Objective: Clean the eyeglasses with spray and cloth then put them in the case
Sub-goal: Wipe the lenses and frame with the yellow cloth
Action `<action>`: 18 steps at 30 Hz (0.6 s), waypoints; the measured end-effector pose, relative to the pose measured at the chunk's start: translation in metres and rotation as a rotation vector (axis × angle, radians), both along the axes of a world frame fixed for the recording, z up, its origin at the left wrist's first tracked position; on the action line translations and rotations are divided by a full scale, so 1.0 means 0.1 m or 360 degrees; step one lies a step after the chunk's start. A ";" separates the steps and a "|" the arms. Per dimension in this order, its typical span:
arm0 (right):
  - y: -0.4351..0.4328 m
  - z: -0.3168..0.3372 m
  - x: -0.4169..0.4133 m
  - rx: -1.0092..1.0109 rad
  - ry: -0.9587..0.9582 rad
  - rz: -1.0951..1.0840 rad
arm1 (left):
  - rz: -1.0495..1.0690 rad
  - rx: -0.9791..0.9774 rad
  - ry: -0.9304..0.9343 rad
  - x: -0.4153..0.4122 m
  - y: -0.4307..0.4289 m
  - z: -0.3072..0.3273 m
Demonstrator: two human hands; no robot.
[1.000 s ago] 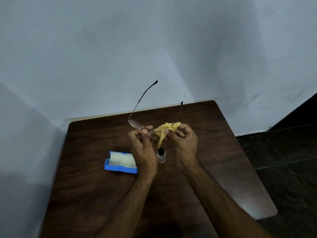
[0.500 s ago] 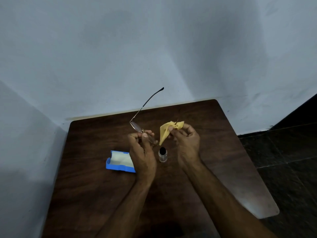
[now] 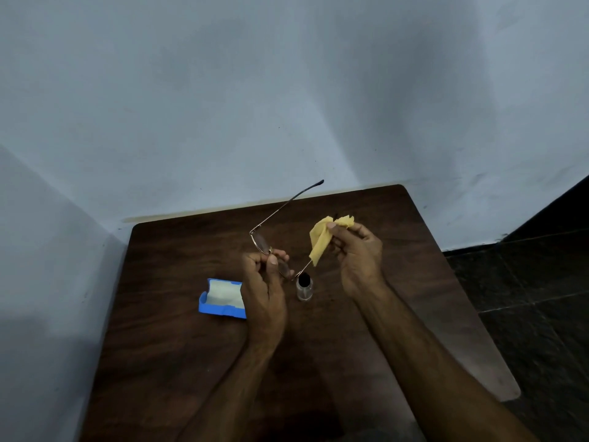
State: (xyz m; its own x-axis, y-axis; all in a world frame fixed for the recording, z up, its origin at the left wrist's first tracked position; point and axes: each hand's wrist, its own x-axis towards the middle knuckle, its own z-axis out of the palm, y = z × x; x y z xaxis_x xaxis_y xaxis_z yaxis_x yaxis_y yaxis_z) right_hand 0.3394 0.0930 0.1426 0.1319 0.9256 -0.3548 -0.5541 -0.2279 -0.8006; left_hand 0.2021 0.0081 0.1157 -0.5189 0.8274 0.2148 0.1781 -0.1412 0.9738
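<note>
My left hand pinches thin metal-framed eyeglasses at the bridge, holding them above the table with one temple arm pointing up and to the right. My right hand holds a yellow cloth, wrapped around the other temple arm near its tip. A small clear spray bottle with a black cap stands on the table between my hands. An open blue case with a pale lining lies on the table left of my left hand, partly hidden by it.
The dark wooden table sits in a corner, with pale walls behind it and to the left. Its right edge drops to a dark tiled floor.
My hands have drawn apart. The right hand with the cloth has slid off the lens and out along the temple arm, and the glasses have tilted lower.
</note>
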 end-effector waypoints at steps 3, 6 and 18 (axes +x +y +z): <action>0.12 0.05 0.02 -0.0041 -0.0046 0.0023 | -0.0002 -0.0024 0.0020 0.01 -0.03 0.01; 0.14 0.07 0.01 -0.0076 -0.0031 -0.0002 | -0.0032 -0.0025 -0.0048 0.02 -0.02 0.04; -0.52 -0.26 -0.40 0.0060 -0.0269 0.0155 | 0.0218 -0.0142 -0.0302 0.06 0.07 0.14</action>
State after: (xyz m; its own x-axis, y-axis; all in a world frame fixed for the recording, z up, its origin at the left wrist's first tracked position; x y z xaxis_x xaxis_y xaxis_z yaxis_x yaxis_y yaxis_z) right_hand 0.2989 0.0405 0.1169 0.0959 0.9490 -0.3003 -0.3879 -0.2422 -0.8893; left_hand 0.2080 0.0153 0.1293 -0.6517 0.7578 0.0322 0.0025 -0.0404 0.9992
